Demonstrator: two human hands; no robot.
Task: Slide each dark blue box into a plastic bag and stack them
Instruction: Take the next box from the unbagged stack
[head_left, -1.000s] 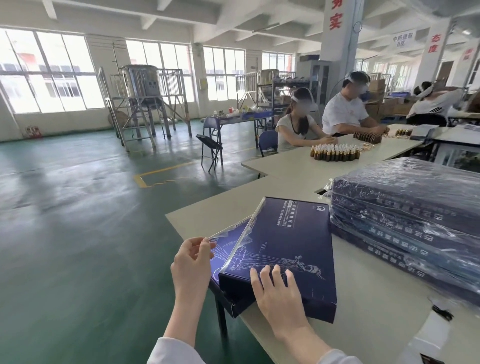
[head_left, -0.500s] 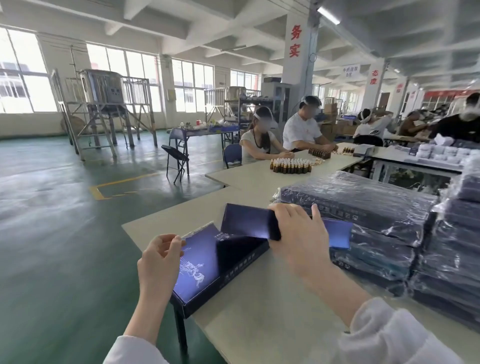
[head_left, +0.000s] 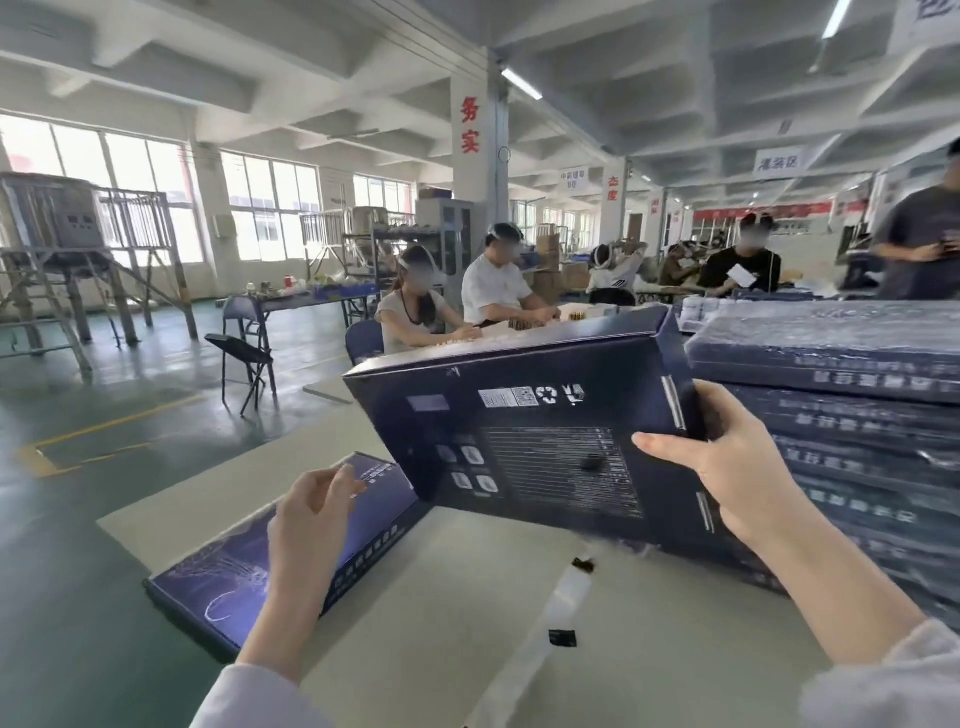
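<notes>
Two unbagged boxes (head_left: 545, 452), two hands (head_left: 727, 467), one bagged stack (head_left: 841, 353).

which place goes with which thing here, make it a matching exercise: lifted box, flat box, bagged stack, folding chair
Things
1. lifted box
2. flat box
3. bagged stack
4. folding chair

Places
a. standing on the green floor
b. held tilted in the right hand, printed back toward the camera
c. piled on the table, right side
d. lying at the left edge of the table, by the left hand

Pairs: 1-b, 2-d, 3-c, 4-a
</notes>
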